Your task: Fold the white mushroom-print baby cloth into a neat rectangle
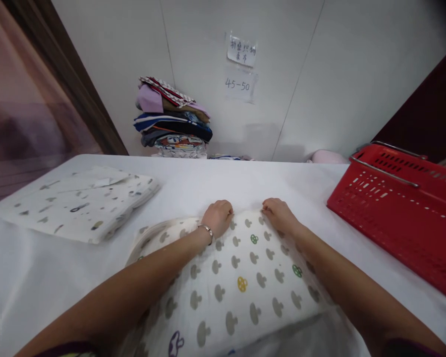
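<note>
A white cloth printed with grey mushrooms [238,282] lies on the white table [267,181] right in front of me. My left hand [217,215] is closed on the cloth's far edge; a silver bracelet circles that wrist. My right hand [278,213] grips the same far edge a little to the right, fingers curled over it. Both forearms rest across the cloth.
A folded white cloth with small prints [82,203] lies at the left of the table. A red plastic basket [401,208] with metal handles stands at the right. A stack of folded clothes [173,119] leans on the white wall behind, under two paper notes [241,67].
</note>
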Tool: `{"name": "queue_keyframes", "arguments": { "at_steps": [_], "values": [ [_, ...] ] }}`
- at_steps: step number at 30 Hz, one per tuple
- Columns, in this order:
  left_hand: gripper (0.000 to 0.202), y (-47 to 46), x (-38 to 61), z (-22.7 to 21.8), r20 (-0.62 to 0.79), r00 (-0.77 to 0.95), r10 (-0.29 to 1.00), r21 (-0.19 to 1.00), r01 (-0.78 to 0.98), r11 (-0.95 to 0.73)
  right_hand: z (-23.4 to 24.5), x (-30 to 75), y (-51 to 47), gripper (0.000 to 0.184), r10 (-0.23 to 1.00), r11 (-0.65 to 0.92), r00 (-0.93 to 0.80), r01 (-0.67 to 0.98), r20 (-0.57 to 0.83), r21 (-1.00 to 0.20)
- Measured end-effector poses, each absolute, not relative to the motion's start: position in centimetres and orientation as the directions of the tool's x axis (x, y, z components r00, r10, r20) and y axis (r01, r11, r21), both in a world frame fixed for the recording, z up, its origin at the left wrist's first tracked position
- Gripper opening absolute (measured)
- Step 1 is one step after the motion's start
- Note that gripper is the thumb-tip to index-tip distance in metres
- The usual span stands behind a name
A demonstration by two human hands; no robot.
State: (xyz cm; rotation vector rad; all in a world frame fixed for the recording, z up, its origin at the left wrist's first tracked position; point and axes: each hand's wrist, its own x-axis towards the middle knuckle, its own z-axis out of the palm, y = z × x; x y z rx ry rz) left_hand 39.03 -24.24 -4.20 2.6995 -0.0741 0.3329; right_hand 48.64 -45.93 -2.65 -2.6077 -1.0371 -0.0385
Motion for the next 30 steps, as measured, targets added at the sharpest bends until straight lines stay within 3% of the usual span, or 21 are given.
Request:
{"name": "queue_keyframes", "arguments": {
  "at_steps": [4,12,17,23,27,30],
  "values": [
    [0.005,-24.3,39.7,-4.6,0.107,0.985,0.138,0.471,0.072,-0.879,-3.0,49.1,-45.2,0.011,0.62,-0.737,0.781,0.611,0.07,-0.287],
    [0.01,-24.6,39.2,-4.2,0.071,0.984,0.162,0.488,0.108,-0.866,-3.9,49.4,-45.8,0.021,0.682,-0.67,0.724,0.675,0.101,-0.311],
    [0.01,-24.3,38.9,-4.2,0.115,0.989,0.088,0.463,0.025,-0.886,-4.5,49.5,-46.2,0.016,0.72,-0.591,0.67,0.729,0.182,-0.344],
    [0.005,-24.7,38.1,-3.7,0.21,0.975,-0.07,0.276,-0.128,-0.953,-4.7,48.2,-46.8,0.016,0.735,-0.511,0.58,0.814,0.351,-0.276],
    [0.01,-25.0,37.6,-3.5,0.225,0.962,-0.154,0.159,-0.192,-0.968,-4.4,47.6,-47.2,0.02,0.761,-0.517,0.561,0.828,0.326,-0.217],
    [0.014,-25.1,37.4,-3.4,0.213,0.961,-0.176,0.153,-0.211,-0.965,-4.3,47.7,-47.5,0.021,0.79,-0.496,0.533,0.846,0.302,-0.195]
  ]
}}
